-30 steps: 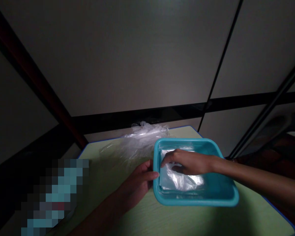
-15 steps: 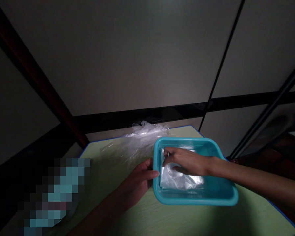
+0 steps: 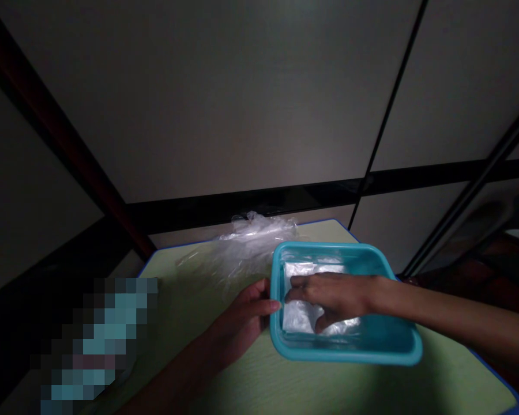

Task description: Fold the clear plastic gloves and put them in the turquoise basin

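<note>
A turquoise plastic basin (image 3: 398,356) with rounded corners stands on the pale green table. My left hand (image 3: 251,314) grips its left wall, the thumb over the rim and the fingers outside. Inside the basin lies a flat, shiny clear plastic bag (image 3: 296,317), toward the left end. Over that bag my right hand (image 3: 328,294) reaches in from the right, palm down. Its fingers are spread and rest on the plastic, the thumb pointing toward me. Whatever is inside or under the bag cannot be made out.
Crumpled clear plastic (image 3: 255,236) lies behind the basin at the back of the table (image 3: 185,288). Light cabinet panels (image 3: 242,115) with a dark strip rise right behind the table. A blurred-out turquoise shape (image 3: 108,334) is at the left edge.
My right hand has shifted slightly toward me, its curled fingers now spread flatter over the plastic bag. The left hand stays on the basin's rim.
</note>
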Motion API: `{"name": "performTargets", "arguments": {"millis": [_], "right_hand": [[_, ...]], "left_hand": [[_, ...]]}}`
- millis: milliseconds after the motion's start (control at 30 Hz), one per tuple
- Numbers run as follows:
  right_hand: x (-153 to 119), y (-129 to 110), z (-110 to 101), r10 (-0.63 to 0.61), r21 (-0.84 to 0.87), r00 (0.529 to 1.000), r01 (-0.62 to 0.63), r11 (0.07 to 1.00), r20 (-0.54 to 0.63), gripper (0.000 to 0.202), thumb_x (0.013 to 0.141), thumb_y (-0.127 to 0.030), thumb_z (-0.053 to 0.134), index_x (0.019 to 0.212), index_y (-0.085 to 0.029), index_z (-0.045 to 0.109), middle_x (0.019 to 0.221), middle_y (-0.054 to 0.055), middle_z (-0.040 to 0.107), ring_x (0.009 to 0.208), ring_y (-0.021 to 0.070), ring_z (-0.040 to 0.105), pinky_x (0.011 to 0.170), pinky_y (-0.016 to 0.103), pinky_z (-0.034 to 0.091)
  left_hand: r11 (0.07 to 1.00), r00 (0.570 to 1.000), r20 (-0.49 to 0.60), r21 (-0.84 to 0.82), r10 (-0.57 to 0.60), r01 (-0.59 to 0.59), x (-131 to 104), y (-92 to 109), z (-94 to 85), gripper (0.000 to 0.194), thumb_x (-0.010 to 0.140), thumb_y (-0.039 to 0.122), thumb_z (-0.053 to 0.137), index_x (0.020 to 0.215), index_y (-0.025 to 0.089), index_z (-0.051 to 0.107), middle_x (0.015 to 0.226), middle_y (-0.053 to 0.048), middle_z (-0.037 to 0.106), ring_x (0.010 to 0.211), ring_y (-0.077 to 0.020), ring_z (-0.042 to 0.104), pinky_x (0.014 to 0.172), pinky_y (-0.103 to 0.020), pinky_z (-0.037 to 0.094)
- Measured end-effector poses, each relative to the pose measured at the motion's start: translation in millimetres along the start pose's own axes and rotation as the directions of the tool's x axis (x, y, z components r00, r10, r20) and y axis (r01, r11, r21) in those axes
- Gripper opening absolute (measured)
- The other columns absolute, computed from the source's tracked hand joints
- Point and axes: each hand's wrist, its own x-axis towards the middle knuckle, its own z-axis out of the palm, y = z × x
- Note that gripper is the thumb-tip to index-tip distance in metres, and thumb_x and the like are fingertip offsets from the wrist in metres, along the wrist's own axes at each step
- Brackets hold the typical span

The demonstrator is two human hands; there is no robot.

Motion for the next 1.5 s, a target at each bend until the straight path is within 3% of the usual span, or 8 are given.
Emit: {"name": "performTargets", "arguments": {"millis": [133, 300, 533, 667, 833, 1067, 1267, 1500], "right_hand": [[2, -4, 4, 0.048, -0.099, 0.998, -0.043, 0.994, 0.043, 0.058, 0.065, -0.018, 0.066, 0.118, -0.018, 0.043, 0.11, 0.011, 0.051, 0.091, 0.0245, 0.053, 0.075, 0.034, 0.042], [4, -5, 10, -0.015, -0.145, 0.999, 0.02, 0.989, 0.038, 0.051, 0.066, -0.019, 0.064, 0.114, -0.016, 0.046, 0.106, 0.012, 0.053, 0.089, 0.0253, 0.053, 0.072, 0.034, 0.043], [5, 1, 12, -0.024, -0.088, 0.998, 0.03, 0.996, 0.06, 0.053, 0.065, -0.019, 0.064, 0.115, -0.015, 0.045, 0.107, 0.011, 0.052, 0.091, 0.0246, 0.053, 0.075, 0.033, 0.042], [1, 4, 3, -0.067, 0.022, 0.995, 0.066, 0.998, 0.077, 0.054, 0.065, -0.013, 0.063, 0.115, -0.011, 0.044, 0.102, 0.011, 0.054, 0.089, 0.0221, 0.053, 0.073, 0.03, 0.043], [-8, 8, -11, -0.014, 0.157, 0.998, 0.005, 0.988, 0.055, 0.05, 0.067, -0.008, 0.06, 0.115, -0.012, 0.043, 0.095, 0.007, 0.054, 0.084, 0.017, 0.053, 0.071, 0.026, 0.043], [-13, 12, -17, 0.031, 0.16, 0.999, -0.037, 0.986, 0.04, 0.044, 0.067, -0.004, 0.056, 0.11, -0.008, 0.047, 0.095, 0.009, 0.054, 0.082, 0.0167, 0.052, 0.071, 0.026, 0.044], [-10, 12, -17, -0.03, 0.138, 0.999, 0.025, 0.99, 0.029, 0.035, 0.069, -0.002, 0.051, 0.103, -0.01, 0.054, 0.093, 0.007, 0.054, 0.079, 0.0153, 0.053, 0.069, 0.025, 0.043], [-8, 11, -12, -0.01, 0.095, 0.999, 0.006, 0.996, 0.048, 0.043, 0.068, -0.001, 0.05, 0.109, -0.014, 0.053, 0.092, 0.006, 0.055, 0.077, 0.0157, 0.053, 0.068, 0.025, 0.043]], "left_hand": [[1.0, 1.0, -0.001, 0.007, -0.028, 0.028, 0, 2, 2.0, 0.025, 0.062, 0.02, 0.065, 0.085, 0.015, 0.058, 0.076, -0.004, 0.061, 0.071, -0.0175, 0.056, 0.067, -0.028, 0.038], [0.999, 0.999, 0.012, -0.024, -0.041, 0.041, 0, 1, 4.8, 0.024, 0.059, 0.016, 0.066, 0.082, 0.014, 0.058, 0.074, -0.004, 0.061, 0.071, -0.0164, 0.056, 0.068, -0.027, 0.037], [0.999, 0.999, 0.039, -0.019, -0.032, 0.032, 0, 0, 4.6, 0.026, 0.061, 0.016, 0.065, 0.087, 0.013, 0.059, 0.081, -0.006, 0.062, 0.076, -0.0183, 0.057, 0.072, -0.029, 0.037], [0.999, 0.998, 0.063, -0.03, -0.03, 0.032, 1, -3, 0.1, 0.026, 0.065, 0.016, 0.062, 0.091, 0.014, 0.059, 0.082, -0.006, 0.063, 0.076, -0.0186, 0.057, 0.072, -0.03, 0.039], [0.999, 0.998, 0.05, -0.032, -0.031, 0.033, 2, -2, 0.3, 0.025, 0.065, 0.017, 0.061, 0.09, 0.013, 0.059, 0.086, -0.007, 0.062, 0.078, -0.0182, 0.057, 0.073, -0.03, 0.04], [0.999, 0.999, 0.008, -0.018, -0.043, 0.043, 1, -1, 1.6, 0.026, 0.063, 0.018, 0.063, 0.088, 0.013, 0.058, 0.083, -0.006, 0.062, 0.075, -0.0177, 0.056, 0.072, -0.031, 0.041], [0.999, 0.999, 0.04, -0.029, -0.033, 0.034, 0, -1, 3.8, 0.026, 0.064, 0.017, 0.061, 0.09, 0.012, 0.057, 0.085, -0.006, 0.062, 0.08, -0.0185, 0.056, 0.074, -0.03, 0.039], [0.999, 0.998, 0.05, -0.029, -0.038, 0.04, 1, -1, 2.8, 0.023, 0.066, 0.016, 0.06, 0.089, 0.014, 0.058, 0.084, -0.006, 0.062, 0.081, -0.0191, 0.057, 0.075, -0.031, 0.039]]}}
